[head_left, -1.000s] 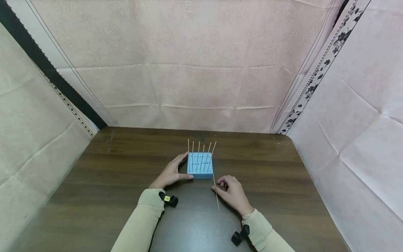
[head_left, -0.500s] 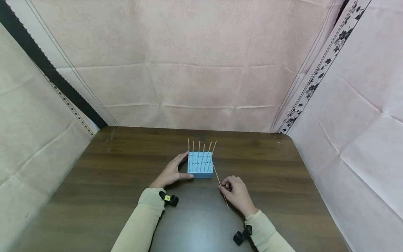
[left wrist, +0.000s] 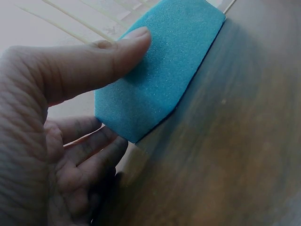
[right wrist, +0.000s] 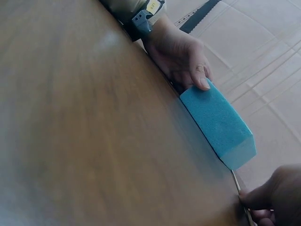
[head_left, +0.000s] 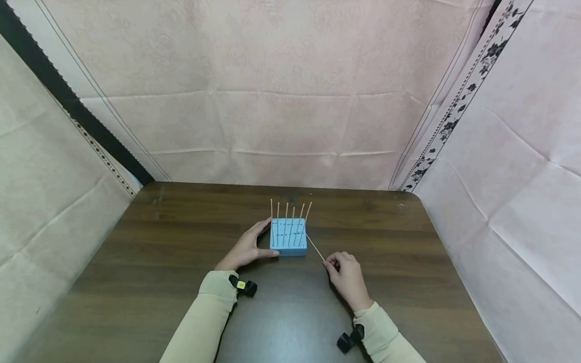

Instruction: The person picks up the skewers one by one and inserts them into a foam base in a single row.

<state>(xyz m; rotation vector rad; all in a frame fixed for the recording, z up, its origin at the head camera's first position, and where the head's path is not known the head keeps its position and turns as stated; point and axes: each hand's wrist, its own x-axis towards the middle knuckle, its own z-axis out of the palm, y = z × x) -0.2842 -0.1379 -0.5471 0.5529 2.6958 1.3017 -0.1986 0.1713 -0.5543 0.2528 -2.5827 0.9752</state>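
Observation:
A light-blue foam block (head_left: 292,252) sits on the table with several thin wooden skewers (head_left: 287,209) standing up from its top; the rightmost ones lean right. My left hand (head_left: 247,249) grips the block at its left side. In the left wrist view the thumb (left wrist: 134,49) presses the front face, and the other fingers (left wrist: 89,146) reach round the end. To the right of the block, my right hand (head_left: 347,277) pinches a loose skewer (head_left: 315,247) low over the table. Its far end meets the block's right edge in the head view; the hand hides the near part.
The brown wooden table (head_left: 204,212) has rounded far corners. Pale patterned cloth (head_left: 290,126) hangs behind it and along both sides. Each wrist carries a small black camera (head_left: 248,288) over a light sleeve (head_left: 199,317).
My right hand has moved a little to the right, and the loose skewer's near end has swung right with it, so it lies more slanted. My left hand and the block have stayed put.

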